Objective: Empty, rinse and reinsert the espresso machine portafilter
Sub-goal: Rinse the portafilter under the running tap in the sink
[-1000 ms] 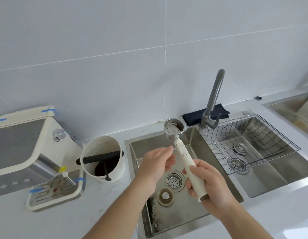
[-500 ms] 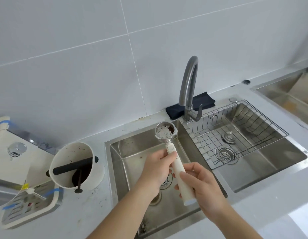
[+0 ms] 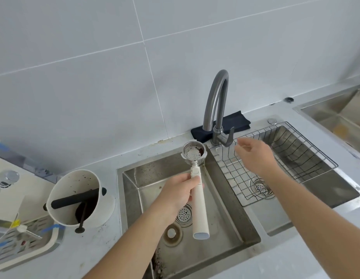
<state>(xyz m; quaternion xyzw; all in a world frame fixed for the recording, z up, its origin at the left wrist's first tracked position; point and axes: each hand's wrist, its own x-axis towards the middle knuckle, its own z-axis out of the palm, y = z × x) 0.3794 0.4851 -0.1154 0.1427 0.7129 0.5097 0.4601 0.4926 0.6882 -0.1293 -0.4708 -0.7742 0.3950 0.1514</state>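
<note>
Only portafilter [image 3: 196, 185] within left hand [image 3: 178, 195]

- Bright, even, cool light; source not visible, whole scene evenly lit.
- Shadows soft and faint: a pale one under the faucet [image 3: 216, 105] on the wall [image 3: 94, 57].
- Mild sheen on the steel sink [image 3: 231, 222] walls, no harsh glare.
- Right hand [image 3: 253, 156] slightly motion-blurred at the fingers.
- Wide-angle bending: tile lines and bench [image 3: 316, 248] edges curve toward the frame edges.
- Corners soft, slightly smeared.
</note>
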